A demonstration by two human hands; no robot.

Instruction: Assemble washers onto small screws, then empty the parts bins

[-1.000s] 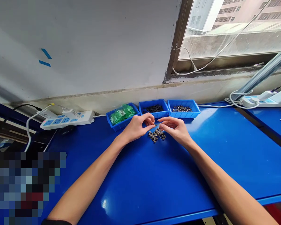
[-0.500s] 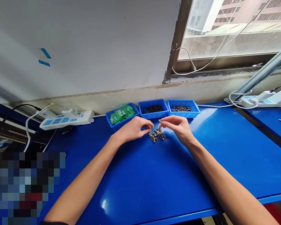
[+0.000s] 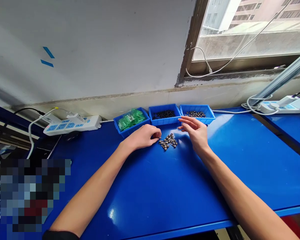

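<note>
A small pile of metal screws (image 3: 168, 142) with dark and silvery parts lies on the blue table between my hands. At its left edge, my left hand (image 3: 148, 136) is closed in a pinch; what sits between the thumb and fingertip is too small to name. My right hand (image 3: 195, 131) hovers to the right of the pile, its fingers stretched and apart, with nothing visible in it. Just beyond it stands a blue bin of small silvery parts (image 3: 197, 114). The middle bin (image 3: 165, 121) holds black screws.
Green plastic pieces (image 3: 131, 119) fill the left bin. A white power strip (image 3: 72, 126) lies at the back left, another (image 3: 270, 106) at the back right beside a metal post (image 3: 277, 78). The table's front edge (image 3: 190, 231) runs below my forearms.
My right hand has drawn away from the pile to the right, its pinch opened, and the small silvery piece no longer shows in it. My left hand stays by the pile.
</note>
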